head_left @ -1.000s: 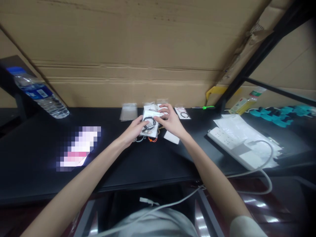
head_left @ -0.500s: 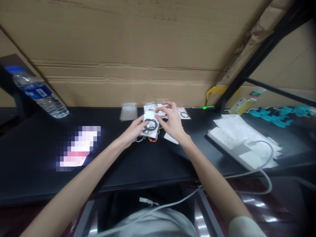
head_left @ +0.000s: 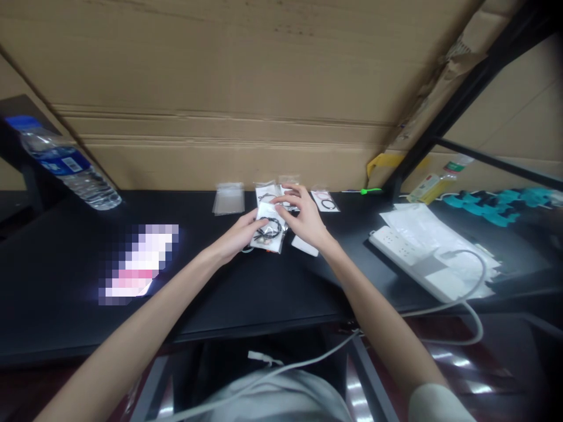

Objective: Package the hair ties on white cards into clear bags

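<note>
My left hand (head_left: 241, 235) is closed on the left side of a small clear plastic bag (head_left: 269, 241), its thumb over the front. Inside the bag a black braided or beaded bracelet (head_left: 274, 227) lies against a white card. My right hand (head_left: 303, 215) is at the bag's upper right edge, with thumb and forefinger pinching there and the other fingers bent above. Behind the hands lie more bagged cards (head_left: 265, 190), partly hidden. To the right of them is another bagged card (head_left: 325, 201) with a dark ring-shaped bracelet.
A stack of clear bags (head_left: 229, 198) lies left of the hands, and a white flat object (head_left: 305, 246) by my right wrist. A lit phone (head_left: 138, 264) and a water bottle (head_left: 70, 164) are on the left. A white power strip (head_left: 391, 243) with a cable is on the right.
The bag in my hands has tilted and its lower edge has come down a little, covering most of the orange cord below. Both hands have barely moved.
</note>
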{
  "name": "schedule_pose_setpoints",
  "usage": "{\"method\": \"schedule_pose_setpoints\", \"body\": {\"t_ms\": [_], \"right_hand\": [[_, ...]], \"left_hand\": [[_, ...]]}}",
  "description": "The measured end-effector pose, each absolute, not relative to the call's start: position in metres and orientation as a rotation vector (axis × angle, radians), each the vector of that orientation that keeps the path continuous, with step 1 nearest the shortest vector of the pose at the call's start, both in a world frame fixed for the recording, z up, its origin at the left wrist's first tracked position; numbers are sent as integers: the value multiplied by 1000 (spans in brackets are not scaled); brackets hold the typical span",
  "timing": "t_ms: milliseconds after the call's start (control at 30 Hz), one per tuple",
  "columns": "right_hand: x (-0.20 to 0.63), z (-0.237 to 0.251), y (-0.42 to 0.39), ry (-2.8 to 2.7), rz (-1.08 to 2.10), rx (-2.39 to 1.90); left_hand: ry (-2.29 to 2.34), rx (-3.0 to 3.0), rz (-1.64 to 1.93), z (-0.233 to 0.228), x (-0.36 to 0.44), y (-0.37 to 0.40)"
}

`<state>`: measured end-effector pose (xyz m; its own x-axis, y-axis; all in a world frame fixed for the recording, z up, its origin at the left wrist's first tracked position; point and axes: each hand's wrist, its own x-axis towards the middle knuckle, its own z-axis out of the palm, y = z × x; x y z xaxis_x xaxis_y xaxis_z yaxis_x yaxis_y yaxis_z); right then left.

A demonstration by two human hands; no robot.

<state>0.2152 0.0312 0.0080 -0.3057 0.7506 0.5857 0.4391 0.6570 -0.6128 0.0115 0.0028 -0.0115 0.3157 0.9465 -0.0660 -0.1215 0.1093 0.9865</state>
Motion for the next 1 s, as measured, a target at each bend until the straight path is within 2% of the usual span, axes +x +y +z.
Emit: {"method": "schedule_pose_setpoints", "body": {"t_ms": [233,467,633,833,1000], "right_hand": [[217,6,37,-1896,439,-958],[219,2,43,-1712,763,-959],[217,7,38,-1784,716,-885],[212,9,34,-1799,730,-823],[212,8,34,-1821,708,-806]], "left_hand": [[938,1195,1003,-6,14,1],[920,1139,1028,-5,16,0],[960,1198,995,-4,14,-1],[1137,1377,1132,-5,14,0],[1111,1466,1184,-7,14,1]]}}
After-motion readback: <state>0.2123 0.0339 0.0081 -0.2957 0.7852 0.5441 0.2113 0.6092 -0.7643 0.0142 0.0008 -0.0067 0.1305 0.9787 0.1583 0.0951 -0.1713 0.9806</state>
